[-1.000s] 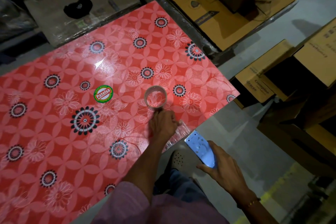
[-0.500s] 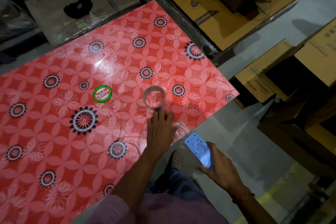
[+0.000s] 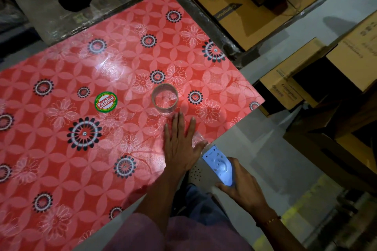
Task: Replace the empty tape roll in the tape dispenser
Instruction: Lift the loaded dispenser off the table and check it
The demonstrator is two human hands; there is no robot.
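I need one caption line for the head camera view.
Empty tape core on red floral table; left hand flat nearby, right hand holds dispenser.

A red floral-patterned table (image 3: 61, 149) fills the left of the frame; brown cardboard boxes (image 3: 285, 79) crowd the upper right on grey floor (image 3: 285, 159).

A warehouse or stockroom: printed cardboard cartons (image 3: 263, 6) stacked along the upper right of the frame, a bare concrete floor (image 3: 275, 149), and a red floral counter (image 3: 61, 149) between wrapped goods.
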